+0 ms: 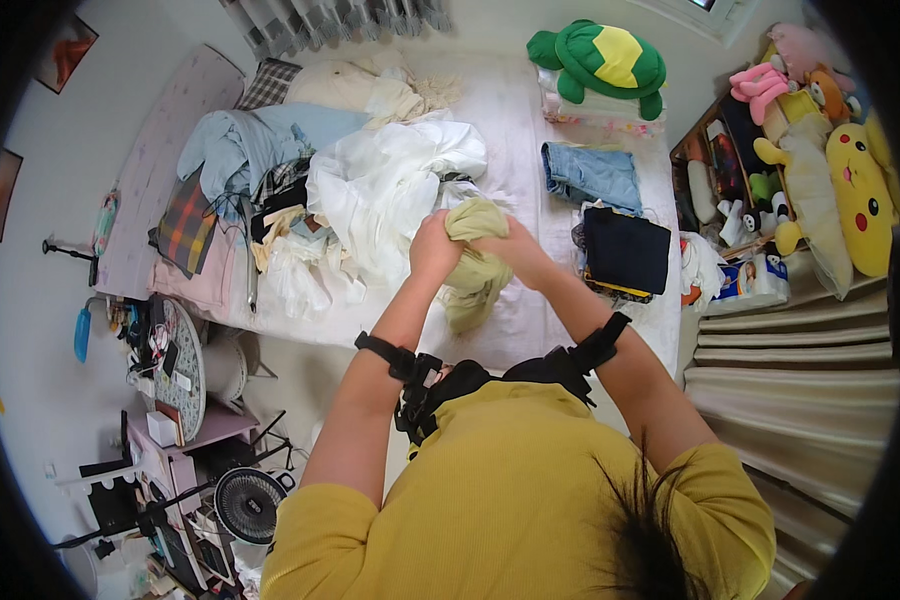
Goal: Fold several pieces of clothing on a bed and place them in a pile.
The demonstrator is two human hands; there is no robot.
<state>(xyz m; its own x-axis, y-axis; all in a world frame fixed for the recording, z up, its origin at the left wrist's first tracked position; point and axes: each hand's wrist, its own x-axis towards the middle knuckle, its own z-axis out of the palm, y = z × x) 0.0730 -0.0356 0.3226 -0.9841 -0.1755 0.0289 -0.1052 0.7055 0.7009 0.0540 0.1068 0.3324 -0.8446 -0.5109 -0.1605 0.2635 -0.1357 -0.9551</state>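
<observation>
Both hands grip a bunched pale yellow-green cloth garment above the bed. My left hand holds its upper left edge, and my right hand holds its upper right side; some fingertips are hidden in the folds. Its lower end hangs down towards the bed's near edge. Just beyond my left hand lies a heap of white fabric. To the right of my right hand is a stack of folded clothes with a black piece on top, and folded blue jeans lie beyond that stack.
A green turtle plush rests on packed bedding at the back right. Piled clothes cover the bed's left part. Shelves with plush toys stand at the right. A round table and a black fan are at the left.
</observation>
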